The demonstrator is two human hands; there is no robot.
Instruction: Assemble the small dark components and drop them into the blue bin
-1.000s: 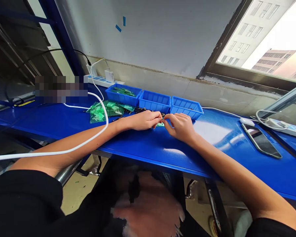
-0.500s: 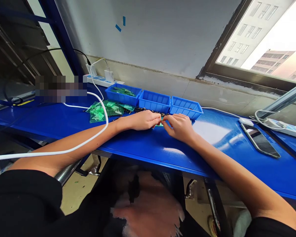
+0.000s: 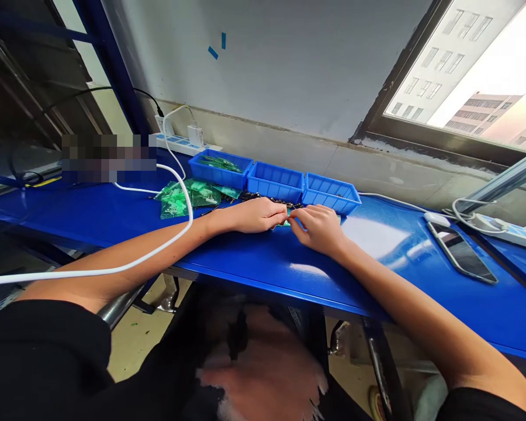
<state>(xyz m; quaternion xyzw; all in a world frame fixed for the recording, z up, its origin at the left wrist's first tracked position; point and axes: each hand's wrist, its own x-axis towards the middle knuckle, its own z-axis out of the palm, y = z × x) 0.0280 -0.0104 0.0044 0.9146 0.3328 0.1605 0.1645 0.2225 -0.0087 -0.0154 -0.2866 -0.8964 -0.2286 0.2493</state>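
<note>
Piece: a small green piece [image 3: 284, 223], most of it hidden by fingers, lies low over the front of the blue workbench [image 3: 245, 257], just ahead of the middle bin [image 3: 275, 181]. Whether it rests on the bench or is lifted clear cannot be told.
Left hand: the left hand [image 3: 256, 214] reaches in from the left, fingers curled and fingertips pinched shut on the small green piece.
Right hand: the right hand [image 3: 319, 227] comes in from the right, thumb and forefinger closed on the same piece, knuckles up.
Key relation: the piece sits squarely between the two hands, whose fingertips nearly touch above it; neither hand is nearer. Its long axis is too covered to read.
Behind the hands: three blue bins stand in a row along the wall side, the left bin [image 3: 219, 168] holding green packets, the right bin [image 3: 331, 193] just beyond the right hand. Small dark parts [image 3: 254, 196] lie strewn before the bins.
Left of the hands: a heap of green packets [image 3: 186, 196]; a white cable [image 3: 127, 266] loops across the left forearm.
Far right: a phone [image 3: 462, 254] lies flat, well apart from the hands.
</note>
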